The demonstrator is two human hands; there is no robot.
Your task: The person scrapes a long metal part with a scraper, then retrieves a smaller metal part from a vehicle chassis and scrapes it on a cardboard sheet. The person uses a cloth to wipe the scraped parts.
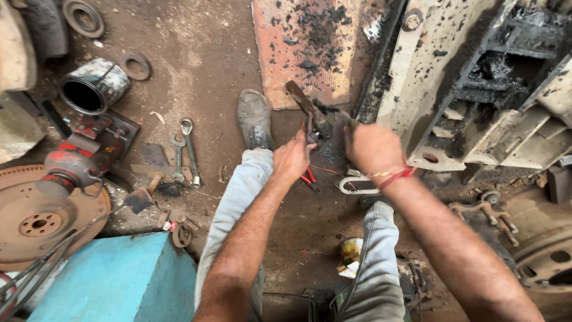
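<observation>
One greasy metal part in two hands: left hand, right hand.

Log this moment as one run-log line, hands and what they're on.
left hand: gripping greasy metal part | right hand: on same part | red-handled pliers: on ground below | wrenches: lying left

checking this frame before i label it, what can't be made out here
Head view only:
- Right hand: fingers turned away, so its grip is hidden.
- Greasy metal part at both hands: motion-blurred, kind unclear.
- Red-handled pliers: jaws hidden behind the left hand.
- Rusty flywheel: cut off by the left edge.
</observation>
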